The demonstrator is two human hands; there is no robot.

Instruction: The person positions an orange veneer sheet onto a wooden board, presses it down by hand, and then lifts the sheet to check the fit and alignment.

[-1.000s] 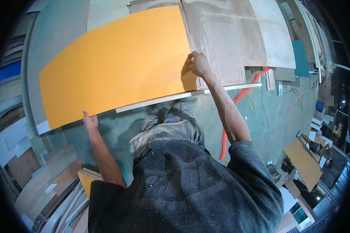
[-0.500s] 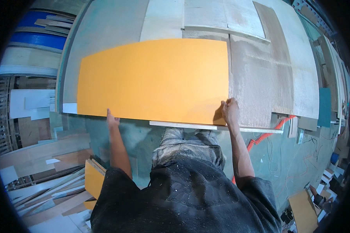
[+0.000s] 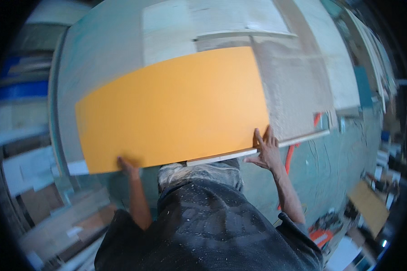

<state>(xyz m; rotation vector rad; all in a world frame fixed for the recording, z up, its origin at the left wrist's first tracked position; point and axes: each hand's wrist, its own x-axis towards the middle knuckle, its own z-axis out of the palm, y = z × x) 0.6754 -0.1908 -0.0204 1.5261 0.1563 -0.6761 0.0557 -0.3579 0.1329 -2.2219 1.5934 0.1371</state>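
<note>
A large rectangular yellow panel lies at a slant on the worktable, its long near edge towards my body. At the left part of that edge, my left hand is closed on the panel, somewhat smeared by motion, with a digit over the top and the other fingers mostly hidden. My right hand is at the near right corner, fingers spread, the fingertips touching the panel's edge and the thumb stretched out to the left. A pale strip of board shows below the near edge, beside my right hand.
The worktable is covered with grey and whitish boards. An orange coiled hose hangs down at its near right side. Stacked boards and offcuts crowd the left. At the lower right are a tan board and scattered scraps.
The view has turned, so the panel now appears slanted, its left end nearer to me. My right hand's fingers have spread from a bunched hold at the corner. My left hand stays at the near edge.
</note>
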